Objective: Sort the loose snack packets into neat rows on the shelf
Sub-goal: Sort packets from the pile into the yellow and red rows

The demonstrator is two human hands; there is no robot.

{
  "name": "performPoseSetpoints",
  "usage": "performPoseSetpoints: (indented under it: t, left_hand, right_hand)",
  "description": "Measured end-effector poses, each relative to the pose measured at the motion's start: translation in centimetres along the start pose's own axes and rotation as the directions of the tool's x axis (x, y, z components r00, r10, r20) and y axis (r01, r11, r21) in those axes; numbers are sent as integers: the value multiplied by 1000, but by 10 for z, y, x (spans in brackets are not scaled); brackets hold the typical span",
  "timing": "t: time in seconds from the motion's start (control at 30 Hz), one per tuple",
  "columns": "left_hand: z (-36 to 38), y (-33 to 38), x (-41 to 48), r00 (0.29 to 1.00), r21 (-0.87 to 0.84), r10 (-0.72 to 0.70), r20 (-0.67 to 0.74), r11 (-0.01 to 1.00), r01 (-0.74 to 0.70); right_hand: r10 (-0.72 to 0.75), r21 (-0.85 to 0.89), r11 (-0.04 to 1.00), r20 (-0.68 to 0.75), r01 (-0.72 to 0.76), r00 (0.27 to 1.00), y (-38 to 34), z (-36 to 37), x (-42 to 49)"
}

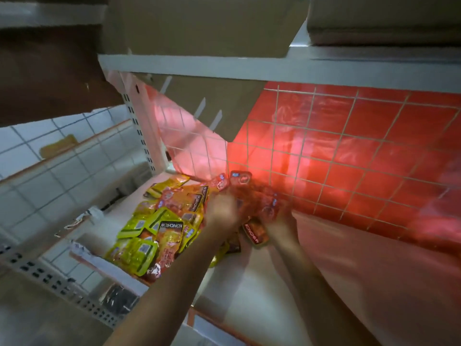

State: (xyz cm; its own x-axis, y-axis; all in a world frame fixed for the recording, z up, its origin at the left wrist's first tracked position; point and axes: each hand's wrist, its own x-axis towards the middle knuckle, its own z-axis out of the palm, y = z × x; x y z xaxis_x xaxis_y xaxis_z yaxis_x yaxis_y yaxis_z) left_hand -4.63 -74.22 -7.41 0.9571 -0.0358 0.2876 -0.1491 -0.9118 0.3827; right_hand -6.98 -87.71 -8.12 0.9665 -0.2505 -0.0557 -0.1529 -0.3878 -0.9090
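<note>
A loose heap of yellow-green, orange and red snack packets (159,228) lies on the white shelf (252,283), toward its left end. My left hand (222,208) is blurred over the right side of the heap, among orange and red packets. My right hand (282,221) is beside it, fingers curled round a bunch of red packets (264,203); one red packet (255,233) sticks out below that hand. More red packets (239,177) lie at the back by the wire grid. Whether my left hand grips a packet is hidden by blur.
A wire grid (349,151) backed by red plastic closes the shelf's rear. The shelf above (249,68) carries cardboard boxes (199,23) close overhead. A perforated white upright (142,131) stands at the left, with white tiled floor (50,171) beyond it.
</note>
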Motion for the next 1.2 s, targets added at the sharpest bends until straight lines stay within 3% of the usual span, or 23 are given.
performPoseSetpoints:
  t: [0.23, 0.53, 0.63, 0.73, 0.87, 1.0, 1.13, 1.2]
  left_hand:
    - [6, -9, 15, 996, -20, -94, -5, 995, 94]
    - [11, 6, 5, 994, -259, 54, -99, 963, -78]
    - [10, 16, 0, 994, -332, 36, -102, 941, -68]
    - [6, 30, -9, 993, -527, -16, -115, 849, -47]
    - [5, 52, -22, 994, -748, -80, 78, 655, 111]
    - [12, 78, -40, 934, -830, -31, 356, 449, 331]
    - [14, 120, -64, 859, -822, 82, 506, 348, 451]
    - [14, 144, -79, 824, -806, 139, 549, 349, 478]
  right_hand:
    - [87, 64, 995, -196, -76, 977, 5, 16, 9]
    - [72, 177, 984, -287, -21, 955, 12, 0, 5]
    - [57, 350, 935, -287, 49, 956, 15, -15, 0]
    - [111, 514, 853, -351, 92, 930, 21, -37, -8]
    - [189, 607, 784, -430, 128, 883, 26, -70, -28]
    - [218, 589, 797, -485, 133, 847, 37, -103, -51]
    - [288, 640, 751, -540, 163, 791, 53, -136, -75]
    - [298, 648, 739, -561, 185, 772, 60, -156, -93]
